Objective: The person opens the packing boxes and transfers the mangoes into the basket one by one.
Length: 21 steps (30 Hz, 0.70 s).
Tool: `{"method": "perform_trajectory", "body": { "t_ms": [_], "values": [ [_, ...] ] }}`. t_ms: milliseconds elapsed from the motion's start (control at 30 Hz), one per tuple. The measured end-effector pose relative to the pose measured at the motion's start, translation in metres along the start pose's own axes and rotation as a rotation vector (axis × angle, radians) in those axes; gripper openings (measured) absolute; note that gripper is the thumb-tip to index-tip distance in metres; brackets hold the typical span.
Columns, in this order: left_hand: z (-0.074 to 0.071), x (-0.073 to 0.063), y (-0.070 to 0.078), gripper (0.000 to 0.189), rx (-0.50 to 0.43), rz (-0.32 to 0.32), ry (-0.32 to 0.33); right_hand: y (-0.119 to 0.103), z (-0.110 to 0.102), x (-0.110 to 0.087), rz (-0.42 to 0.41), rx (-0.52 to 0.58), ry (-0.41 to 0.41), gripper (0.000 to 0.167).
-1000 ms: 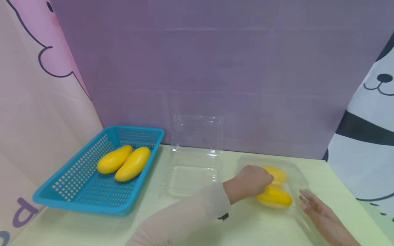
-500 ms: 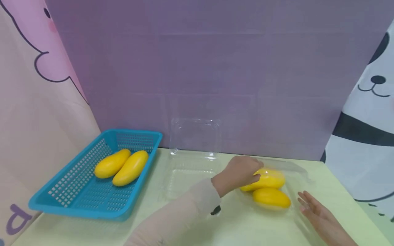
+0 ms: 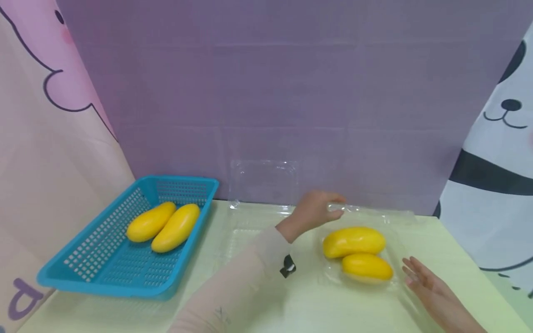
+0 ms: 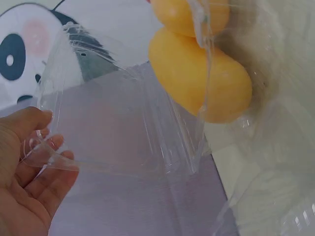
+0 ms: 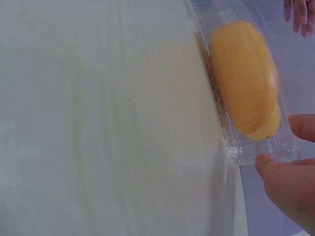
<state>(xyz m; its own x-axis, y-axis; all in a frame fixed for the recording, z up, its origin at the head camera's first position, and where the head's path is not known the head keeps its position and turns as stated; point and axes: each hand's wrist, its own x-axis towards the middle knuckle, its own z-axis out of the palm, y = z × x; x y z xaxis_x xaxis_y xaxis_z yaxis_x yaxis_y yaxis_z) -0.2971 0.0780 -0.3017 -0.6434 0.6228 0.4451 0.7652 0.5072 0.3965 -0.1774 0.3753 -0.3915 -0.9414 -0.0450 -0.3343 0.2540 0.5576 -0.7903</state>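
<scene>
Two yellow mangoes [image 3: 354, 242] lie side by side in a clear plastic clamshell box [image 3: 333, 276] at the right of the table. My left hand [image 3: 312, 212] is behind them, thumb and fingers pinching a corner of the box's lid [image 4: 103, 128], which stands raised at the back. In the left wrist view the lid's edge passes between thumb and fingers. My right hand [image 3: 433, 291] is at the box's right end, fingers loosely extended. The right wrist view has its fingertips [image 5: 266, 164] at the box's end wall; whether they press on it I cannot tell.
A blue perforated basket [image 3: 166, 289] holding two more yellow mangoes [image 3: 176, 229] stands at the left. Between basket and mangoes, a second clear clamshell box [image 3: 264, 182] stands with its lid up, partly behind my left sleeve. A purple backdrop [image 3: 266, 92] rises behind the table.
My left hand has moved back and to the left, swinging the lid up and away from over the mangoes. My right hand has stayed nearly in place.
</scene>
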Motion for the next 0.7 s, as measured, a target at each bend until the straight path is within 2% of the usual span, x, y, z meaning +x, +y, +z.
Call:
{"method": "perform_trajectory", "body": {
  "t_ms": [133, 300, 400, 533, 700],
  "values": [
    [0.001, 0.003, -0.009, 0.03, -0.214, -0.053, 0.058, 0.001, 0.0, -0.002, -0.021, 0.012, 0.001, 0.086],
    [0.005, 0.007, -0.021, 0.03, -0.427, -0.122, 0.141, 0.0, 0.001, -0.002, 0.009, 0.044, 0.003, 0.089],
    [0.009, 0.01, -0.027, 0.029, -0.535, -0.18, 0.203, 0.001, 0.001, -0.002, -0.023, 0.046, 0.014, 0.085],
    [0.013, 0.012, -0.033, 0.03, -0.607, -0.233, 0.276, 0.004, 0.003, 0.0, -0.061, 0.019, 0.027, 0.081],
    [0.021, 0.016, -0.037, 0.029, -0.625, -0.268, 0.352, 0.004, 0.002, 0.0, -0.055, -0.006, 0.038, 0.082]
  ]
}}
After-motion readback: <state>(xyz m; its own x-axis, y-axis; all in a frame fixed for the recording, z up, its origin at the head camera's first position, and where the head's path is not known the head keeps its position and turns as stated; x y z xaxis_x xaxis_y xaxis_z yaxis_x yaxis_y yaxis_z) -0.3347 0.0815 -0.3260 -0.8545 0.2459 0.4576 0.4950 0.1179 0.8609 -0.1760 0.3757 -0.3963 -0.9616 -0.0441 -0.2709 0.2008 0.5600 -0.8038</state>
